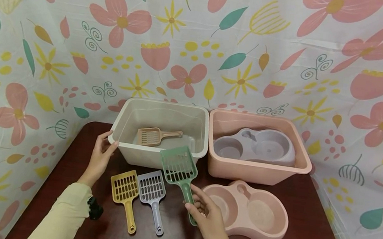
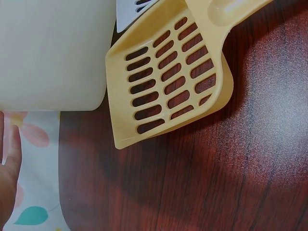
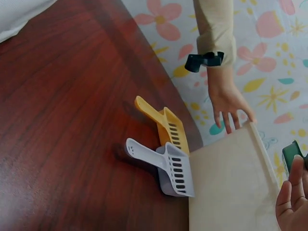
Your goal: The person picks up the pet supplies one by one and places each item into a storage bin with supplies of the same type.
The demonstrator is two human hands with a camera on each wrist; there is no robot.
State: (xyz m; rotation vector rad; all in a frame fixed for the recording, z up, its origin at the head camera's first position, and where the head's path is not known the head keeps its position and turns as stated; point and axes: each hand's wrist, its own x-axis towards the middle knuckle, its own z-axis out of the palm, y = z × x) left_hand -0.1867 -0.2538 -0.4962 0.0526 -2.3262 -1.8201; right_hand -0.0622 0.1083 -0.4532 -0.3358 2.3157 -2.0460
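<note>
My right hand (image 1: 207, 216) grips the handle of a green litter scoop (image 1: 180, 166), whose slotted head is raised before the grey-white litter box (image 1: 159, 157). Only part of that scoop shows beside the fingers in the right wrist view. At the box's left front corner, my left hand (image 1: 100, 158) touches the rim with fingers fairly straight; the right wrist view shows them spread. A beige scoop (image 1: 150, 135) lies inside this box. On the table below, a yellow scoop (image 2: 168, 86) and a pale lilac scoop (image 3: 175, 168) lie side by side, handles toward me.
A pink litter box (image 1: 249, 171) stands to the right, holding a grey-lilac double bowl (image 1: 273, 158). Before it sits a pink double bowl (image 1: 260, 230), close to my right hand. Floral cloth (image 1: 193, 37) hangs behind and beside the dark wooden table (image 1: 93, 234).
</note>
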